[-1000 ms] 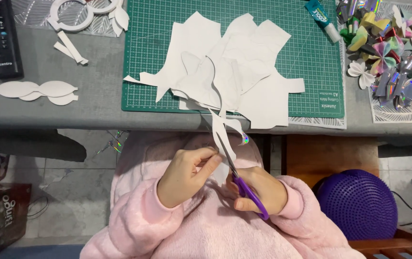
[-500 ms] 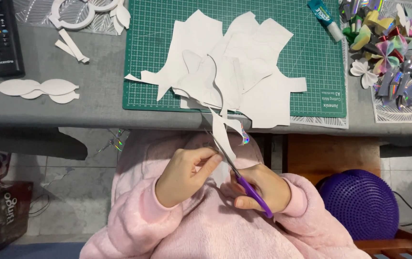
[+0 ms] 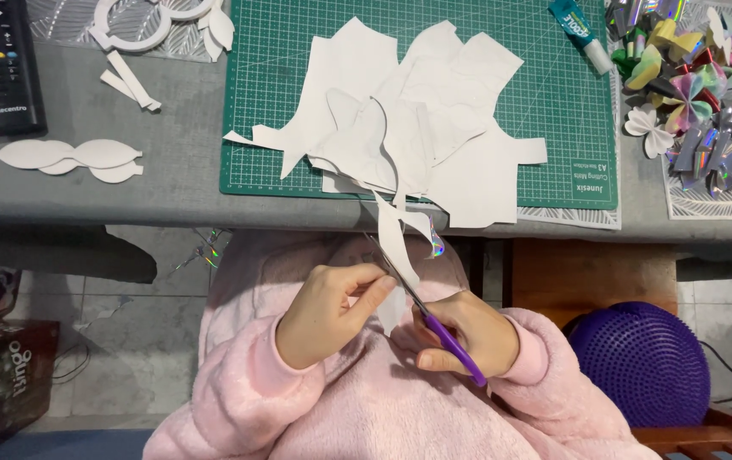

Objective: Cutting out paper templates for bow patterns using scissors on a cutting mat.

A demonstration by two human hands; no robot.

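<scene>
Grey table (image 3: 170, 196), green mat (image 3: 553, 111) piled with white cutouts (image 3: 468, 162). Left hand (image 3: 327, 311) pinching paper strip (image 3: 396, 247); right hand (image 3: 468, 332) closed on purple scissors (image 3: 451, 345), blades at strip.

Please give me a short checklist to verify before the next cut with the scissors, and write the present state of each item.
1. Left hand pinches the white paper strip: ok.
2. Right hand grips the purple-handled scissors: ok.
3. Blades meet the strip: ok, they cross it beside the left fingertips.
4. Left fingertips away from the blades: cannot tell, they look very close.
5. Cutting line on the strip: cannot tell, no line is visible.
6. Strip free of the white paper sheets on the green cutting mat: cannot tell, its upper end overlaps them.
</scene>
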